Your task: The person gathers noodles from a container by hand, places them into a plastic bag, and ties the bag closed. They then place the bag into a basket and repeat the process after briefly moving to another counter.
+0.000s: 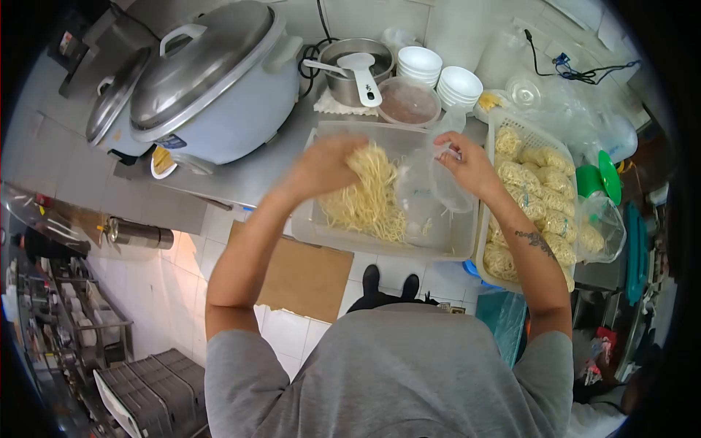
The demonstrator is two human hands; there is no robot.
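My left hand (332,164), smeared a little by motion, grips a bunch of pale yellow noodles (376,193) that hangs down into a clear plastic tub (445,248). More loose noodles lie in the tub below it. My right hand (464,164) pinches the edge of a thin clear plastic bag (445,186) over the tub's right side. Right of the tub, under my right forearm, a cream basket (491,252) holds several bagged portions of noodles (544,186).
Behind the tub stand a metal pot (339,87) with a white rice paddle (359,73), a lidded container (409,102) and stacked white bowls (460,84). A large rice cooker (226,109) is at the left. A green lid (609,179) and plastic bags sit at the right.
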